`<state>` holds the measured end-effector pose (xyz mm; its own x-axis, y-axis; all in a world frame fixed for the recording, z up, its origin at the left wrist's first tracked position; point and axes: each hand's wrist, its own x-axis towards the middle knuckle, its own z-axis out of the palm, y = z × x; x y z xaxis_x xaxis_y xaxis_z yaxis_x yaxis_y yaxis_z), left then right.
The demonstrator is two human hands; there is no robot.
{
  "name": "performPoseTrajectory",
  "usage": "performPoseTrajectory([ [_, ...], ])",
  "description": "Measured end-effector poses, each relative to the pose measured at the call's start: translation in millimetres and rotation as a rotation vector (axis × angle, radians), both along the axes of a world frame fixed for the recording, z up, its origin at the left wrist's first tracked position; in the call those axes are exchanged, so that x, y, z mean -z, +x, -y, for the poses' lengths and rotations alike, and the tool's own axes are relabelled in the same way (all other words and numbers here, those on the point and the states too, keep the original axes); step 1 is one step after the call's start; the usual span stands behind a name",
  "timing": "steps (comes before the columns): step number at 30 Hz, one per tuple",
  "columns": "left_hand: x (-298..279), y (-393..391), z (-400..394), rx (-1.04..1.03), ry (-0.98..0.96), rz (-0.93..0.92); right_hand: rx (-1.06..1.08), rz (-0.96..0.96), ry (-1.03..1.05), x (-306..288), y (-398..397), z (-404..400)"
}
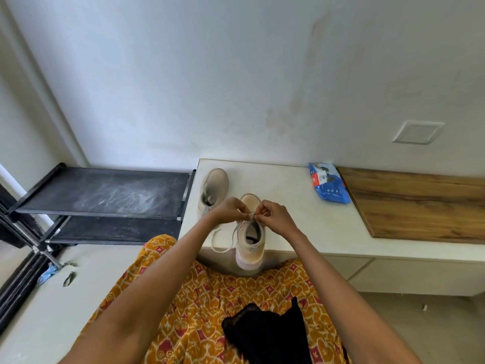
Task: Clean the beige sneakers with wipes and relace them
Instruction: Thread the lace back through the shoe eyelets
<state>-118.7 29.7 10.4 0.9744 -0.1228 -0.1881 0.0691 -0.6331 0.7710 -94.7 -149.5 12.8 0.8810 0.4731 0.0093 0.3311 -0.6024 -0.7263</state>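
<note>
Two beige sneakers stand on a white low counter [301,222]. The near sneaker [250,245] has its heel over the counter's front edge and its toe pointing to the wall. My left hand [227,211] and my right hand [275,215] meet above its tongue, each pinching the beige lace [252,214] where it crosses. Loose lace ends [219,244] trail down on the sneaker's left. The second sneaker [212,191] sits farther back to the left, its lace loose. A blue pack of wipes [329,186] lies at the back right.
A wood-grain panel [420,206] covers the counter's right part. A black two-tier shoe rack [105,195] stands left of the counter, its shelves dusty. A black cloth [267,334] lies on my patterned orange skirt. Scraps lie on the floor at the left.
</note>
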Motion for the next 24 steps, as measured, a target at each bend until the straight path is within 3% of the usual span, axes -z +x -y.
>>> performPoseTrajectory([
  [6,10.2,-5.8,12.3,-0.118,0.127,0.228,-0.039,-0.012,-0.005,-2.4,3.8,-0.5],
  [9,12.2,-7.4,19.7,-0.147,0.147,0.284,0.097,0.012,0.098,-5.6,9.5,-1.2],
  [12,14.6,-9.7,26.8,-0.173,0.195,0.316,0.151,-0.093,0.140,-11.4,15.9,-1.9],
  [17,25.5,-13.8,26.4,-0.289,0.071,0.344,-0.086,-0.221,-0.074,-4.0,15.8,-3.4],
  [24,25.3,-11.5,24.1,-0.299,-0.131,0.267,0.093,-0.210,0.105,7.0,14.4,-0.7],
])
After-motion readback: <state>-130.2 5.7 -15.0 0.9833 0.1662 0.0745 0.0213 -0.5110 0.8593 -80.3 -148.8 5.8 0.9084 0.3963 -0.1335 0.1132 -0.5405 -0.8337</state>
